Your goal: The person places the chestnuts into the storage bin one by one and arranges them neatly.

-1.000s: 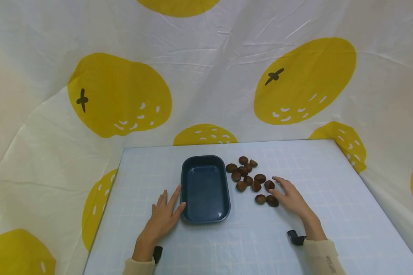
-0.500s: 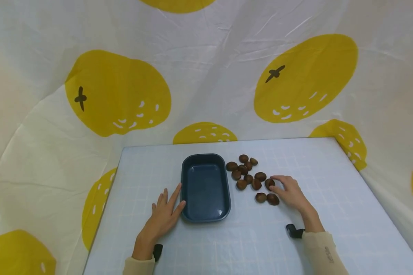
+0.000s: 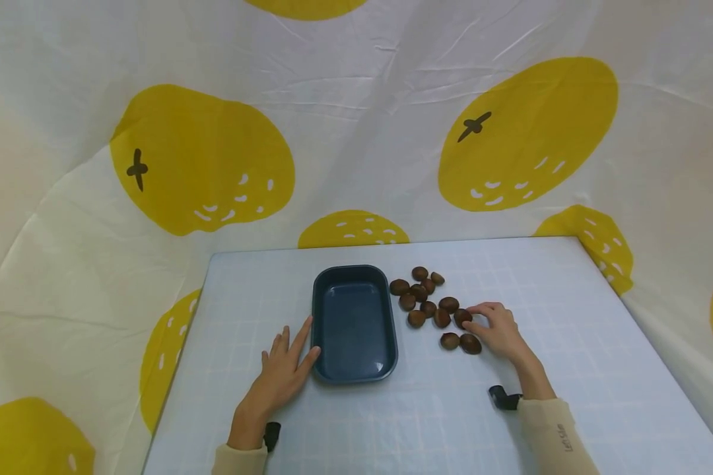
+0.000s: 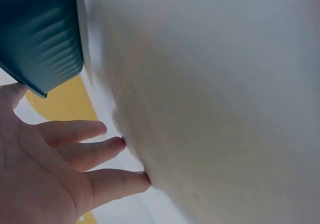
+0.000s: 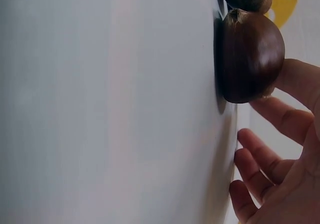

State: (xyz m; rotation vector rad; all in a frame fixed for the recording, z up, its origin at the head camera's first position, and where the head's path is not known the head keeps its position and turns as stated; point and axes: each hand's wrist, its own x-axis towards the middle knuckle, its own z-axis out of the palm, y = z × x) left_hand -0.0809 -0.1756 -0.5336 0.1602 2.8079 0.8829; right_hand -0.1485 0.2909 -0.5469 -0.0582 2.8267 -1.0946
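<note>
A dark blue rectangular baking dish (image 3: 354, 379) sits on the table. My left hand (image 3: 282, 377) lies along its left side with fingers spread, forefinger and thumb at the rim; in the left wrist view the thumb meets the dish wall (image 4: 55, 49). To the right of the dish lie several brown chestnuts (image 3: 416, 318). My right hand (image 3: 502, 332) pinches the rightmost chestnut of the group (image 3: 462, 318) between thumb and forefinger. Two more chestnuts lie just in front, the nearer one (image 5: 252, 57) large in the right wrist view, partly hiding the thumb.
A pale checked cloth covers the table (image 3: 356, 435). Behind it hangs a white curtain (image 3: 368, 152) with yellow fruit prints. Black camera mounts (image 3: 504, 398) sit at both wrists.
My right hand has closed its thumb and forefinger on the chestnut and shifted it slightly left. The left hand and the dish stay as they were.
</note>
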